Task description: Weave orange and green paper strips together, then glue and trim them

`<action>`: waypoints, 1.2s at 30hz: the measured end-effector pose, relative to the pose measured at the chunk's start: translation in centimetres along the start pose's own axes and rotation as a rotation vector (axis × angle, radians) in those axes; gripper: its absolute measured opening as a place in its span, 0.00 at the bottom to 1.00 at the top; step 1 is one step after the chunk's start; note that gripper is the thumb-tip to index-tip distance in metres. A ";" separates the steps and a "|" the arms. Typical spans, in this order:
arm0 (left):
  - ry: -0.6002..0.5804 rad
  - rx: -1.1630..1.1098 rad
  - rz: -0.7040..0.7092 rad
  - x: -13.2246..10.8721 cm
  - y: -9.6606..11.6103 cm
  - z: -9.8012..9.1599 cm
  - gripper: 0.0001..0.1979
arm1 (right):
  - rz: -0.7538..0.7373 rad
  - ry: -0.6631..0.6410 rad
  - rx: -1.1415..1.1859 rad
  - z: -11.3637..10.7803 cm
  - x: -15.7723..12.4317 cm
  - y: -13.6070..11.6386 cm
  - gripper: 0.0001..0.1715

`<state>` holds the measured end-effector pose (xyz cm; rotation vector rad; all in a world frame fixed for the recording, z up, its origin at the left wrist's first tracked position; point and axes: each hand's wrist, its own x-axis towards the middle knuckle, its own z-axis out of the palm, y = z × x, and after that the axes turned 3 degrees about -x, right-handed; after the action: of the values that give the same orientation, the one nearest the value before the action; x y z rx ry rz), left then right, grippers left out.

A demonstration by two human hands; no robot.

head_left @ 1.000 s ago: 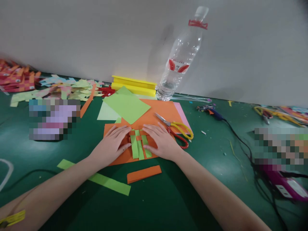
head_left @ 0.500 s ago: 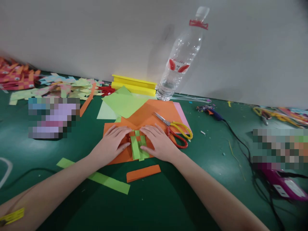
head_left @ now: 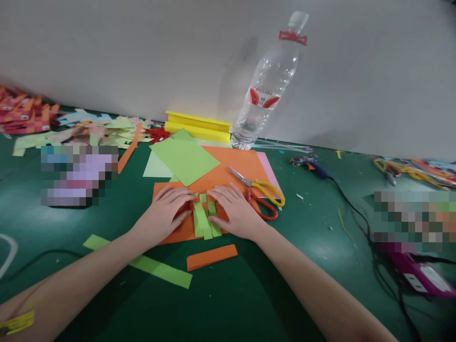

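Note:
An orange paper sheet point(head_left: 180, 231) lies on the green table point(head_left: 249, 294) with several light green strips point(head_left: 204, 222) woven through its slits. My left hand point(head_left: 167, 216) lies flat on the sheet's left part, fingers stretched toward the strips. My right hand point(head_left: 238, 212) lies flat on the right part, fingertips touching the green strips. Both hands press the paper down and hold nothing.
Scissors with yellow and red handles point(head_left: 261, 194) lie just right of my right hand. A loose orange strip point(head_left: 212, 256) and a long green strip point(head_left: 142, 262) lie nearer me. A green sheet point(head_left: 183, 156), larger orange sheet point(head_left: 242, 164), water bottle point(head_left: 269, 85), yellow folded paper point(head_left: 197, 126), paper scraps point(head_left: 89, 130) and a glue gun with cable point(head_left: 317, 167) stand behind.
My right hand slid a little left, pushing the green strips closer together. The green sheet behind shifted slightly. The left hand stayed in place.

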<state>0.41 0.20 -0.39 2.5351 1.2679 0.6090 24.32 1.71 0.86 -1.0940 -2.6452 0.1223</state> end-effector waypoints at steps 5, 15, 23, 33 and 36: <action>0.001 -0.022 -0.017 -0.1 0.0 -0.1 0.16 | -0.054 0.042 -0.021 -0.2 0.0 -0.2 0.29; -0.004 -0.020 -0.012 0.0 0.0 0.2 0.18 | -0.260 0.135 -0.033 0.5 0.1 0.0 0.17; -0.007 -0.014 -0.006 0.1 0.0 0.1 0.17 | -0.225 0.114 -0.029 0.4 0.2 -0.3 0.18; 0.004 -0.024 0.019 0.0 -0.2 0.3 0.15 | -0.241 0.095 -0.021 0.5 0.2 -0.1 0.17; 0.000 -0.030 0.022 0.0 -0.4 0.4 0.15 | -0.259 0.081 -0.021 0.5 0.2 -0.1 0.16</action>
<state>0.35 0.42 -0.88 2.5284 1.2234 0.6282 24.01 1.81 0.47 -0.7366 -2.6906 -0.0021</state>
